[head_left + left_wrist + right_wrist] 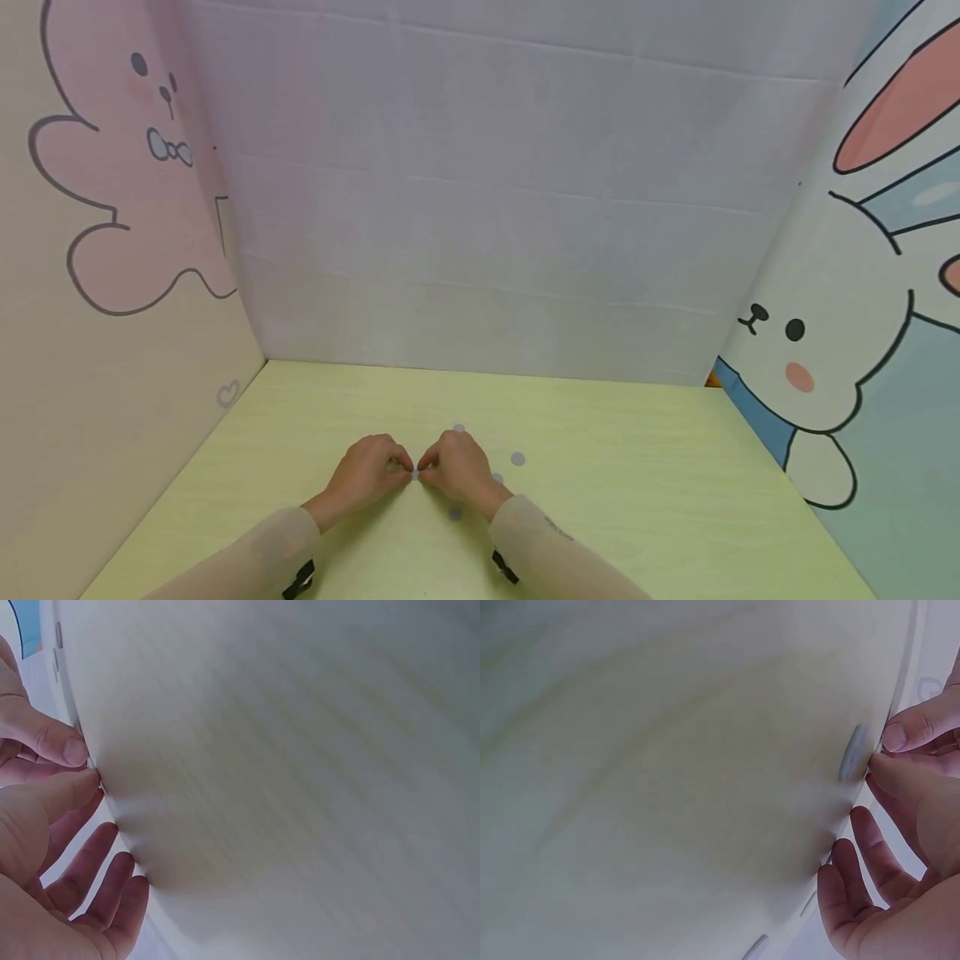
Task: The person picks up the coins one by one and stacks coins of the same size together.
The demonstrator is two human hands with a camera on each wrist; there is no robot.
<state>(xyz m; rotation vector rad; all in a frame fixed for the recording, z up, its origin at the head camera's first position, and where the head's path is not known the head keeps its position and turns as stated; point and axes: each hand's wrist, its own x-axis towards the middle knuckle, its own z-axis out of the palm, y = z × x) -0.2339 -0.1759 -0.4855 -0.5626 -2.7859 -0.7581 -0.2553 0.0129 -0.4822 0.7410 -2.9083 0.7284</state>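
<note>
Disc: a small grey disc (414, 474) sits on the yellow-green table (637, 500), pinched between both hands at the near centre.
Left hand (367, 475): thumb and forefinger close narrowly on the disc.
Right hand (457, 471): fingertips (895, 737) nip the same disc.
Loose discs: one (517, 458) at two o'clock, another (454, 514) at five o'clock of the hands.
Risk: thin, flat disc could likely slip from the fingertips.
Containers: none visible.

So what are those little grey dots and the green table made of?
The dots look like thin, flat discs with a matte grey face, maybe paper or plastic stickers; they are too small to tell which. One sits pinched between the left hand and right hand. The table looks like wood or laminate: pale green, smooth, with faint grain streaks.
</note>
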